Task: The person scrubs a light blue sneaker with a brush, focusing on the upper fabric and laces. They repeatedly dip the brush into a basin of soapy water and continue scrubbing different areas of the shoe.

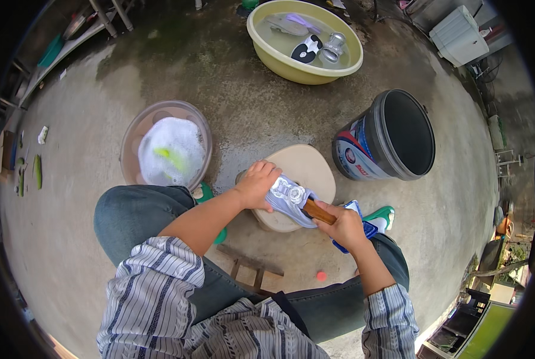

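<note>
My left hand (259, 184) grips one end of a pale lavender shoe (290, 197) with a white trim and a round clear piece on top. The shoe is held over a beige plastic stool (310, 168). My right hand (344, 224) is closed around a wooden handle (320, 212), whose far end goes into the shoe's opening. Whatever is on that end is hidden inside the shoe. A blue-edged plastic item (369, 229) is partly covered behind my right hand. To the left, a translucent basin (129, 148) holds white suds (173, 134) with a yellow-green object (171, 157) in them.
Ahead stands a yellow basin (290, 76) of cloudy water with several shoes and a purple item (301, 20). A black bucket (384, 134) with a printed label leans in view at the right. On the concrete floor lie a red cap-like disc (321, 276) and a green vegetable (38, 172).
</note>
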A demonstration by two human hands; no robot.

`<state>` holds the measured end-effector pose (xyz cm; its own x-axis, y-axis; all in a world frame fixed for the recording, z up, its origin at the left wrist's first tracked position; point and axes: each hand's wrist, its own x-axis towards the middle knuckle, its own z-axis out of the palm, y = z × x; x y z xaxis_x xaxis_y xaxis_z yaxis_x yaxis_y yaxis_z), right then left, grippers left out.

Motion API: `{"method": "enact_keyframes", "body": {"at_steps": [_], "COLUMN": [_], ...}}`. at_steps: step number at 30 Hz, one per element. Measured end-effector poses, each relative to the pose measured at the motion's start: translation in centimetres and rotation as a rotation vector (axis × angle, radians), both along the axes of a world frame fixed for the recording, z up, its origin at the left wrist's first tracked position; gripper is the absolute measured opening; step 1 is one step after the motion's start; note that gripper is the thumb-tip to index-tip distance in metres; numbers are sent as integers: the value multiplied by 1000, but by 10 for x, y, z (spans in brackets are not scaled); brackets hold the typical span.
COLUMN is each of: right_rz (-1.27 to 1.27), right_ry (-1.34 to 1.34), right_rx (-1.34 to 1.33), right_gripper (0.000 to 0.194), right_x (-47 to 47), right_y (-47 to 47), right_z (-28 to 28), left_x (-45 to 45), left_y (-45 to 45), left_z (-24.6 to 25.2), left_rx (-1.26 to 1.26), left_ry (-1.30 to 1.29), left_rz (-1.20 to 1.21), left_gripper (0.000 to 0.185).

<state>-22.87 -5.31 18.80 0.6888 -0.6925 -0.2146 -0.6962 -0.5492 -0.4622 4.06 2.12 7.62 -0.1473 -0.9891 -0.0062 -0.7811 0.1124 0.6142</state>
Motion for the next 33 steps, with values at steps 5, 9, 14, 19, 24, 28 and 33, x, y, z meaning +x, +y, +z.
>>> {"method": "enact_keyframes", "body": {"at_steps": [5,9,14,19,24,28,33], "right_rz": [30,-14,84,36,56,97,-7], "right_ry": [46,60,4,49,65,-63,243], "right_rx": [-19,141,-121,112,85,-19,249], "right_gripper": [49,47,47,49,50,49,50], "right_x": [-12,-27,5,5,-5,6,-4], "right_y": [1,0,2,-2,-5,-1,-12], "right_z": [-10,7,5,21,21,-1,23], "left_x": [3,2,2,2,-3,2,2], "left_y": [-2,-3,-6,0,0,-2,0], "left_z": [-2,-4,-7,-6,-8,-7,-8], "left_rx": [19,-9,7,21,4,-2,45], "left_ry": [13,25,-11,29,19,-26,-19], "left_rz": [-23,-13,2,-25,-17,-22,-28], "left_gripper": [109,106,109,111,111,111,111]}}
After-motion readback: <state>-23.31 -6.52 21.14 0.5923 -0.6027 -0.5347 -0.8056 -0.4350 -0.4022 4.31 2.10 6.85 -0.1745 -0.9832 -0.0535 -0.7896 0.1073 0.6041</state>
